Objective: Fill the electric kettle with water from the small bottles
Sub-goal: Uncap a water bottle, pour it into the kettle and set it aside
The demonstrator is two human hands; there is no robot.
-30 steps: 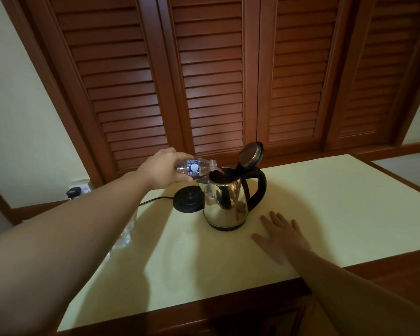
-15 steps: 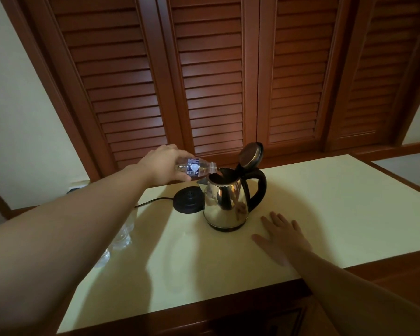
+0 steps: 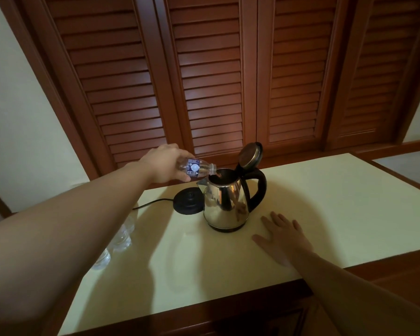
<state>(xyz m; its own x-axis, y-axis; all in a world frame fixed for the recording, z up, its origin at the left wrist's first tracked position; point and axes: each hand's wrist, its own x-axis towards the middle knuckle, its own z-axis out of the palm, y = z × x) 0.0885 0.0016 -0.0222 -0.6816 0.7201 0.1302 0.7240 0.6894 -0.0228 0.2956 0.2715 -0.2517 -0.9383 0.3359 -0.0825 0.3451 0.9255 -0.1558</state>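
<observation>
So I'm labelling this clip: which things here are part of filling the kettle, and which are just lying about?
In use:
- kettle, lid open
- small bottle, tipped over its mouth
- left hand, holding the bottle
- spare bottles by the left arm

Lying about:
- kettle base and cord
- right hand, flat on the counter

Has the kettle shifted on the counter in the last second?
No. The kettle sits just right of its black base, as before.
</observation>
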